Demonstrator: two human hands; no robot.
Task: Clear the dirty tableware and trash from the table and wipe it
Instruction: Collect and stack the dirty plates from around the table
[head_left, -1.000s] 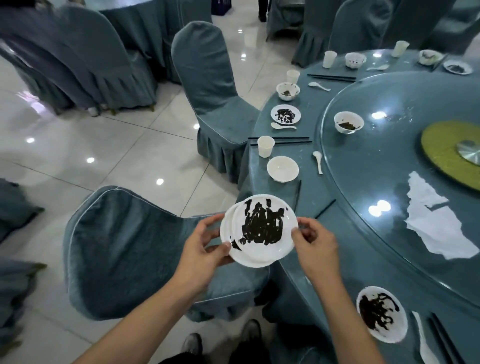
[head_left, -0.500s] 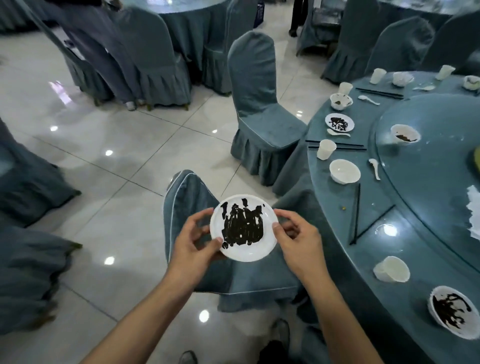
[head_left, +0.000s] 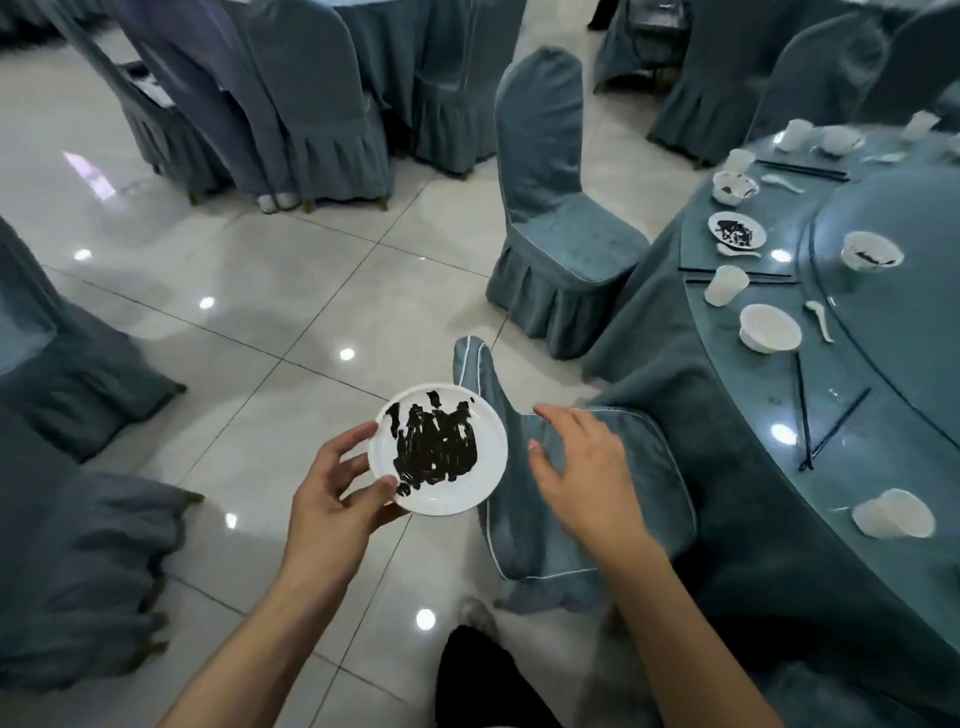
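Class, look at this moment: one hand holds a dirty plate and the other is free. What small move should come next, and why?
Probably reach the free right hand to the tipped cup at the table's near edge. The left hand alone grips the smeared plate, and that cup looks like the closest uncleared piece.

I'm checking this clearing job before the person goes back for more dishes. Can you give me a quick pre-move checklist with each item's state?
1. Stained plate gripped by left hand: ok.
2. Right hand free: ok, open, holding nothing.
3. Plate level: ok, roughly.
4. Single plate or stack: cannot tell.
5. Table cleared: not ok; tipped cup, bowl and chopsticks remain.
6. Drop-off spot for dishes: cannot tell, none in view.
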